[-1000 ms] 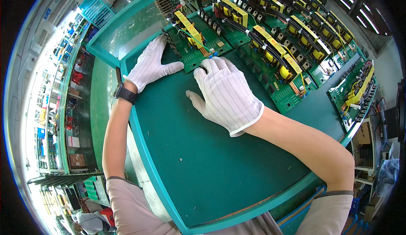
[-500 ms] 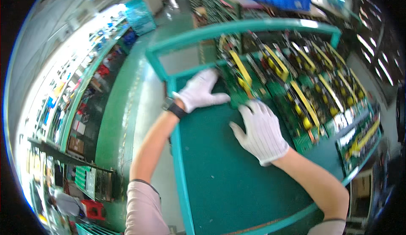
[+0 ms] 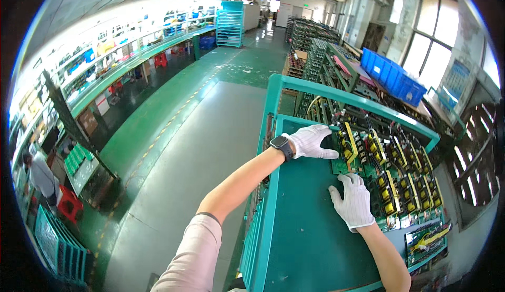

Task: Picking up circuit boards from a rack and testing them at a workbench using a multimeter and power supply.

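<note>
Both my hands wear white striped gloves over a green cart shelf (image 3: 305,229). My left hand (image 3: 311,142) has its fingers stretched out and thumb apart, at the left edge of a green circuit board (image 3: 341,169) with a yellow-taped component and dark cables. My right hand (image 3: 351,201) is at the near edge of that board, thumb spread from slightly bent fingers. Neither hand is wrapped round the board; the fingertips seem to touch it, though the exact contact is hard to see. More circuit boards (image 3: 388,193) stand in close rows to its right.
A raised green frame bar (image 3: 347,96) crosses the shelf's far end. One separate circuit board (image 3: 427,239) lies at the near right. Beyond are a blue crate (image 3: 392,76) and packed racks (image 3: 315,34). Left of the aisle, a person (image 3: 42,173) is near a red stool (image 3: 68,203).
My view has swung up and to the left, so the shelf and hands now appear further right and lower. Both hands stay beside the same circuit board.
</note>
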A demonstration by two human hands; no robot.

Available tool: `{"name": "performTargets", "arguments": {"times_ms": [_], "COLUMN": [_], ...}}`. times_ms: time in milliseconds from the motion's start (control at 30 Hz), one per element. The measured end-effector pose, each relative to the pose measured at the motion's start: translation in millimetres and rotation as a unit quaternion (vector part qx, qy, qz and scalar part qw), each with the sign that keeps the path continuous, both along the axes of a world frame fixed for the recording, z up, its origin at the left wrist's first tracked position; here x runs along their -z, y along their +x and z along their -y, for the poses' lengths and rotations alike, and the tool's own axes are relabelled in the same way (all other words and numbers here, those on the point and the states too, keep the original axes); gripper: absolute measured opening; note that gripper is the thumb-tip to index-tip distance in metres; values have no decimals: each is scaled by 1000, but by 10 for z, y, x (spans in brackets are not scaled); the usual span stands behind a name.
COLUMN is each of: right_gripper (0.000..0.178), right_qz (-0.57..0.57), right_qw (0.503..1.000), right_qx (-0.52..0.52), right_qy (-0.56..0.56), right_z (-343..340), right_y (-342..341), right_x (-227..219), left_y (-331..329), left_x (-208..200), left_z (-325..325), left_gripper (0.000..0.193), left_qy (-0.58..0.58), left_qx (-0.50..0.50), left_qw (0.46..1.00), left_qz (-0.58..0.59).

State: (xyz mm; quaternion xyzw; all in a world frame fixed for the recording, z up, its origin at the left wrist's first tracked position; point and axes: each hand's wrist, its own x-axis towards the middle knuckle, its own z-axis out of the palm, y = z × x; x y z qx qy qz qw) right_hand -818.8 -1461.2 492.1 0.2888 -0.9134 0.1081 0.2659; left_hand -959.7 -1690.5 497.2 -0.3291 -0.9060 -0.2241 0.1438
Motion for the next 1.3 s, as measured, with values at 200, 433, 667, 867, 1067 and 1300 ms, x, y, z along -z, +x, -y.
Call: {"name": "performTargets", "arguments": {"times_ms": [200,433,667,867,1067,1300], "right_gripper": [39,31,27,22,30,40], "right_qz": [69,-18,-89,167,306,353], "right_qw": [995,999,966,815,667,513], "right_qx": [-23,-12,45,346,407,630], "right_qy": [71,26,-240,-434,-543,-463], "right_z": [-258,-900,-1866,-2916,-3197,-3575], "right_y": [275,1879,3396,4420,5908,7690], "right_x": [-343,-967,53,2003,4327,6561], "left_y": [1002,2534,5479,6564,6571,5684], "left_x": [-286,1639,4313,5374,5595,5695], "left_z": [466,1478,1253,17,-784,-2326], "left_gripper": [70,48,56,65,44,38], "left_qy": [293,573,419,67,-49,-151], "left_qx": [11,-198,-621,-499,-326,-35], "left_qw": [956,787,568,572,777,884], "left_qz": [23,113,340,648,536,440]}}
